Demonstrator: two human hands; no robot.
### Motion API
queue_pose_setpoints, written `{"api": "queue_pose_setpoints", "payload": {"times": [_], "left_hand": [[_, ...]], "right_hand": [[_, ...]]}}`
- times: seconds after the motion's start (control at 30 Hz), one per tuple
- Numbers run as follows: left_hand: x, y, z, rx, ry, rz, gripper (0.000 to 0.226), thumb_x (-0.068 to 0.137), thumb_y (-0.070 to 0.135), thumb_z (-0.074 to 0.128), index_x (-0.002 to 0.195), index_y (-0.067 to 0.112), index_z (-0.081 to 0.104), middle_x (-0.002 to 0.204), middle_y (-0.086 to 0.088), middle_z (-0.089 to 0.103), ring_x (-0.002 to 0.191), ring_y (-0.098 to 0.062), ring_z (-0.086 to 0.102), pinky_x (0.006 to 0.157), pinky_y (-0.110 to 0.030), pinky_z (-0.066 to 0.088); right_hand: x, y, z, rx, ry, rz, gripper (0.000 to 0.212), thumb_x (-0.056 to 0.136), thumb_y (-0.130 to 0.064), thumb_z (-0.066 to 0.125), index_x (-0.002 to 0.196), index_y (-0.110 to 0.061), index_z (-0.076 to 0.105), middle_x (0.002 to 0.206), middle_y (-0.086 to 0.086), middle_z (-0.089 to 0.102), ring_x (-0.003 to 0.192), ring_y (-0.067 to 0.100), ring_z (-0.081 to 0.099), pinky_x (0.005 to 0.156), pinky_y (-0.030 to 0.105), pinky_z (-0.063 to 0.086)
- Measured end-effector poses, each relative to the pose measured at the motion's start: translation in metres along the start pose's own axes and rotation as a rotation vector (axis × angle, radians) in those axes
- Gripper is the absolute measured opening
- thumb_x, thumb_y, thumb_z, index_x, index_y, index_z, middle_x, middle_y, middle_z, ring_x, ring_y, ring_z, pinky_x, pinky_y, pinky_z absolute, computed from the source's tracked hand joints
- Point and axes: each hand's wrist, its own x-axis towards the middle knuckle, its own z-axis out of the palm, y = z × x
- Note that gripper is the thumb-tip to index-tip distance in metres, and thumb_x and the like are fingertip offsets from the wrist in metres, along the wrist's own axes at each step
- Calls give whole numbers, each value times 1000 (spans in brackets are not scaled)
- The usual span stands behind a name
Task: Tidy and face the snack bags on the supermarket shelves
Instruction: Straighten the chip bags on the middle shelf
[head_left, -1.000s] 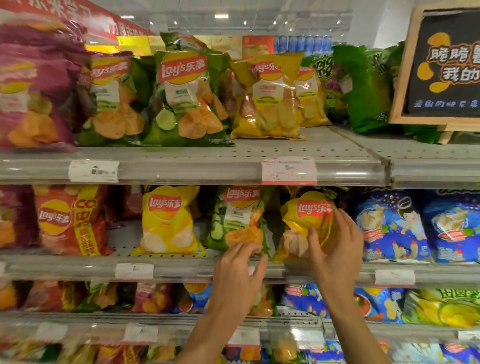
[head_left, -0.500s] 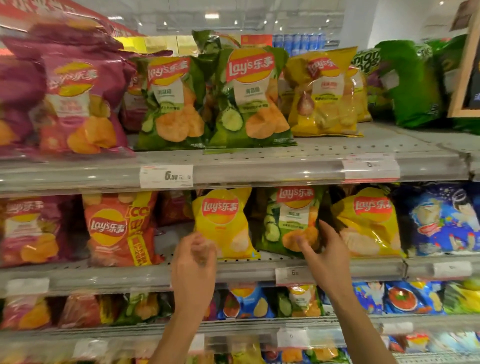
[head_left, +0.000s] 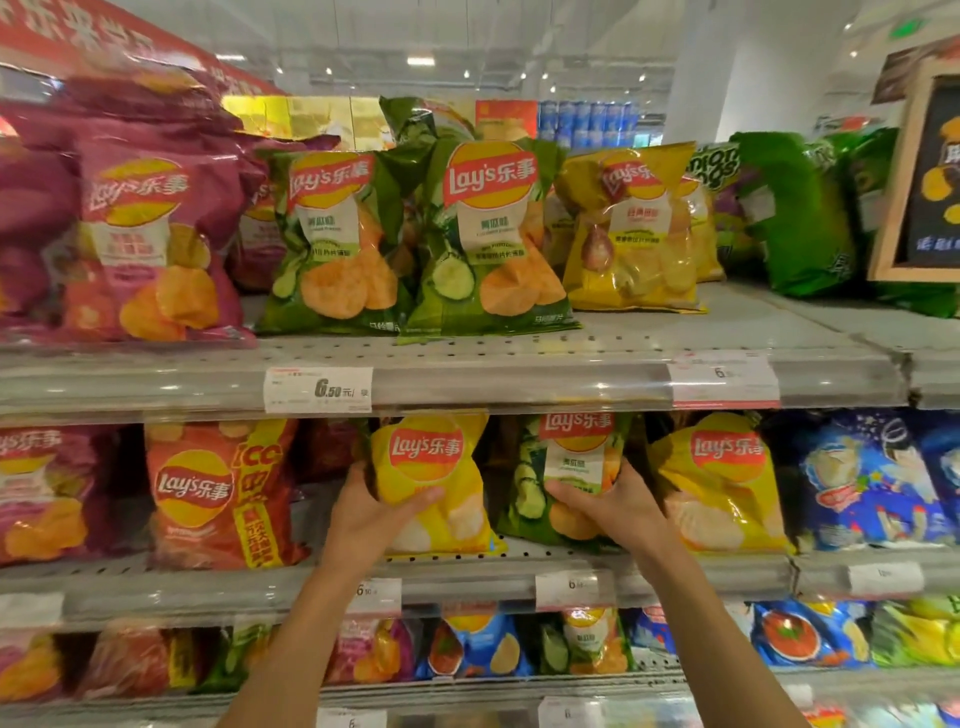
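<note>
On the middle shelf (head_left: 467, 577) my left hand (head_left: 371, 517) grips the left side of a yellow Lay's bag (head_left: 441, 467), thumb across its front. My right hand (head_left: 618, 514) grips a green cucumber Lay's bag (head_left: 571, 467) just to the right, fingers across its lower front. Both bags stand upright, facing out. A second yellow Lay's bag (head_left: 722, 483) leans to the right of my right hand. A red Lay's bag (head_left: 218, 493) stands to the left, with a dark gap between it and the yellow bag.
The top shelf (head_left: 519, 379) carries purple (head_left: 140, 223), green (head_left: 488, 234) and yellow (head_left: 634, 228) Lay's bags. Blue snack bags (head_left: 862, 483) fill the middle shelf at right. A framed chalkboard sign (head_left: 924, 171) stands top right. The lower shelf holds several mixed bags.
Both hands have reached up from the shelf edge and taken hold of bags: the left on the yellow bag, the right on the green one. The view has shifted left.
</note>
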Motion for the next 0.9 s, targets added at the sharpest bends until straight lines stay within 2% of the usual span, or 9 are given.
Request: {"api": "queue_pose_setpoints", "payload": {"times": [0.07,0.13,0.3,0.4,0.57,0.67,0.77,0.8,0.9], "left_hand": [[2,-1,-1,-33,-38,-14,77,61,36,93,127,18,57,112,-3,71,110,-23,65,100,-45,51],[-1,-1,-2,-84,-64,-26,71,62,32,93,123,18,60,108,-2,73,106,-20,68,98,-42,52],[-3,1,-3,-184,-81,-19,74,67,19,91,131,13,55,115,-5,71,108,-21,67,100,-41,52],[-6,2,-6,-201,-70,-21,71,68,19,90,130,14,55,115,-4,71,109,-21,66,92,-34,52],[-10,1,-13,-208,-49,-11,73,67,23,91,130,20,54,110,1,71,105,-18,67,89,-33,53],[-12,3,-16,-241,-27,-9,77,66,26,91,133,21,52,113,0,71,106,-19,66,94,-40,53],[-13,8,-8,-268,5,11,72,66,31,90,128,25,54,105,7,72,95,-7,67,75,-27,52],[-14,11,-3,-274,8,16,71,66,31,90,127,25,54,104,7,72,93,-6,67,73,-25,52],[-16,16,22,-274,-53,7,75,64,31,92,127,21,54,108,2,73,100,-16,69,87,-37,56]], "right_hand": [[4,0,2,9,1,4,94,51,-50,95,131,-24,55,116,-7,72,110,13,67,101,40,54],[7,0,4,9,4,14,94,52,-47,96,133,-19,56,117,-3,72,110,16,68,101,43,54],[7,-2,9,-46,45,-7,79,60,-38,96,127,-16,61,111,-3,74,105,14,69,95,38,57],[1,-11,14,-127,79,-53,77,61,-41,95,126,-17,60,111,-2,74,104,16,69,93,38,58],[-10,-28,12,-213,114,-145,73,61,-49,93,120,-23,60,107,-5,73,102,18,69,91,44,59],[-18,-37,3,-213,118,-157,72,59,-50,93,117,-24,60,105,-6,72,99,17,69,88,43,60],[-29,-38,-12,-164,121,-160,69,58,-46,96,114,-26,60,98,-13,71,92,8,69,79,33,61],[-34,-36,-19,-144,127,-154,69,57,-44,96,113,-26,61,97,-14,71,91,6,69,77,32,61],[-46,-23,-43,-107,175,-134,68,57,-41,96,114,-25,63,98,-13,73,91,8,70,79,35,61]]}}
